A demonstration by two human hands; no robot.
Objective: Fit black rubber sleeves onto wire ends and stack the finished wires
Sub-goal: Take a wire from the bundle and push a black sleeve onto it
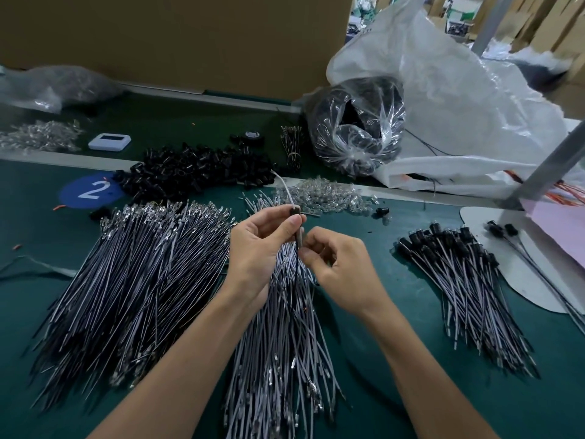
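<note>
My left hand [259,248] is raised over the middle of the green table [411,359], and its thumb and fingertips pinch one black rubber sleeve [294,211]. A thin pale wire [282,186] comes out from the top of this sleeve and runs up and to the left, toward the pile of loose sleeves [196,169]. Under the sleeve the wire goes down between my two hands. My right hand [342,267] is just beside the left one, a little lower, with the fingers curled, and its thumb and forefinger pinch the wire below the sleeve. I cannot tell how far the sleeve sits on the wire end, because my fingers cover that part. Directly under my hands lies the middle bundle of wires [285,327], spread like a fan toward me, with metal terminals at the near ends. At the left there is a bigger heap of wires [142,264], its terminals pointing away from me. At the right, well apart from my hands, the finished wires [459,280] lie in a stack, their black sleeves at the far end. Behind my hands is a small pile of clear glass bulbs [323,198]. Farther back stand a clear plastic bag of black parts [357,128] and a large white sack [459,90]. A blue round sticker with the number 2 [91,190] is at the left of the sleeves.
</note>
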